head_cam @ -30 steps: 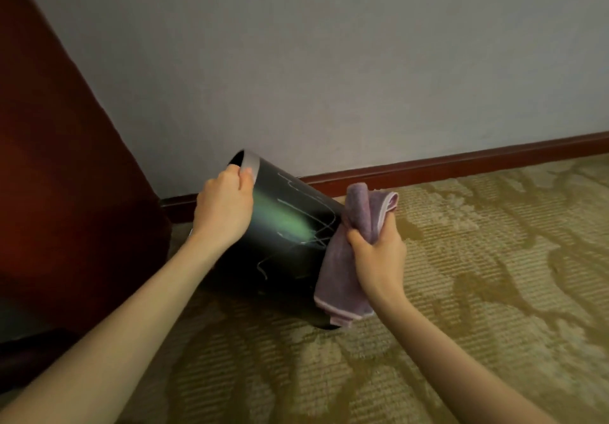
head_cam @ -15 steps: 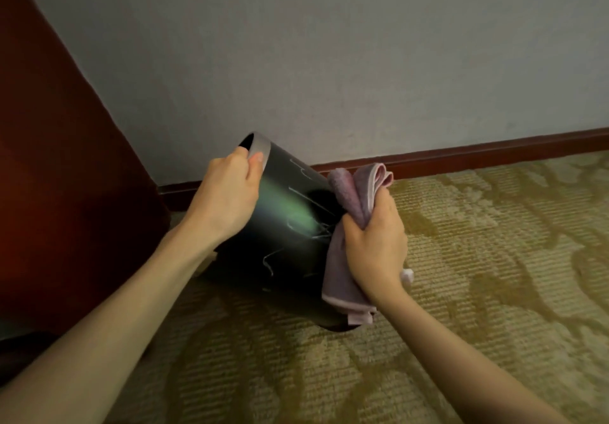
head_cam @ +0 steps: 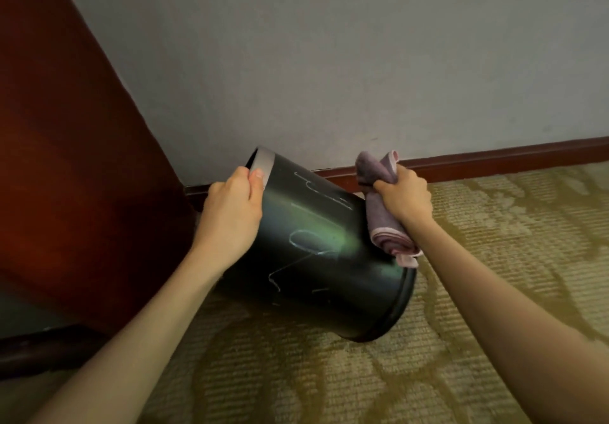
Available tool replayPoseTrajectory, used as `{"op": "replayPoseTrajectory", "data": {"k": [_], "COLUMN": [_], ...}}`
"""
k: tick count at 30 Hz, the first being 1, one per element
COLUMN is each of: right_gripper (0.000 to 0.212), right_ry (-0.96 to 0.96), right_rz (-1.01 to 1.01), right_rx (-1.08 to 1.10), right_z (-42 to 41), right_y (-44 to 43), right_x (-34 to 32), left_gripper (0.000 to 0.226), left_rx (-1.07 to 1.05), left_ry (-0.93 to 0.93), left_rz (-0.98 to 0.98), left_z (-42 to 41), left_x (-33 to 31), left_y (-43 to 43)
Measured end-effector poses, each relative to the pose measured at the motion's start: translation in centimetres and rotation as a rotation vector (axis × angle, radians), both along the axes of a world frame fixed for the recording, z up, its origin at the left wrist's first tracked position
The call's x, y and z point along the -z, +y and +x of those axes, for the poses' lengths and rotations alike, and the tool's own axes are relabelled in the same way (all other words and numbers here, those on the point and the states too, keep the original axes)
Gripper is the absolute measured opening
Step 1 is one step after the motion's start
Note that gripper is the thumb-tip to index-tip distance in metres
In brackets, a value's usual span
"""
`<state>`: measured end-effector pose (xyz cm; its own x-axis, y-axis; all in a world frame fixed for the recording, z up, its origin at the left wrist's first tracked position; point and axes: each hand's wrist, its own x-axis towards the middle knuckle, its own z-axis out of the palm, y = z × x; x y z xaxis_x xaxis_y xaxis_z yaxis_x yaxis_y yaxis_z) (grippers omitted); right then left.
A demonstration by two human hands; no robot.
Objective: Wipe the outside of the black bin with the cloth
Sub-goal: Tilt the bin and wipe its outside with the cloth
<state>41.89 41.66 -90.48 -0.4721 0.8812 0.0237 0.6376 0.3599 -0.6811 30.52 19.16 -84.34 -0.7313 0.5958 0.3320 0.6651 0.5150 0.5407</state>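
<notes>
The black bin (head_cam: 316,259) is tilted, its grey-rimmed mouth up and to the left, its base low on the right over the carpet. White chalk-like scribbles mark its side. My left hand (head_cam: 230,216) grips the rim, thumb on the grey band. My right hand (head_cam: 405,199) is closed around a bunched purple cloth (head_cam: 379,193) with a pink edge. The cloth presses against the bin's upper right side, near the base.
A dark red wooden furniture panel (head_cam: 72,166) stands close on the left. A grey wall (head_cam: 329,61) with a red-brown skirting board (head_cam: 494,163) runs behind. Patterned olive carpet (head_cam: 494,259) covers the floor to the right and front.
The bin has turned so more of its scribbled side faces me. My right hand with the cloth has slid up and to the right along the bin's side.
</notes>
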Motion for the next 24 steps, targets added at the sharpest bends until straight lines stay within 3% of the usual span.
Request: {"op": "replayPoseTrajectory", "data": {"k": [4, 9, 14, 17, 24], "right_gripper": [0.033, 0.021, 0.023, 0.023, 0.021], "right_ry": [0.042, 0.236, 0.410, 0.427, 0.347], "right_rz": [0.073, 0.131, 0.158, 0.201, 0.221], "right_rx": [0.055, 0.153, 0.058, -0.023, 0.016], "right_z": [1.3, 3.0, 3.5, 3.3, 2.1], "right_y": [-2.5, -8.2, -13.9, -14.8, -11.0], "right_x": [-0.3, -1.1, -1.6, -2.1, -3.7], "left_gripper": [0.039, 0.039, 0.035, 0.032, 0.032], "left_rx": [-0.035, -0.009, 0.003, 0.019, 0.062], "left_ry": [0.012, 0.031, 0.016, 0.004, 0.006], "left_rz": [-0.006, -0.020, -0.041, -0.023, -0.006], "left_z": [0.0, 0.4, 0.8, 1.1, 2.1], "left_x": [0.2, -0.4, -1.0, -1.2, -1.2], "left_y": [-0.1, 0.5, 1.6, 2.0, 2.6]}}
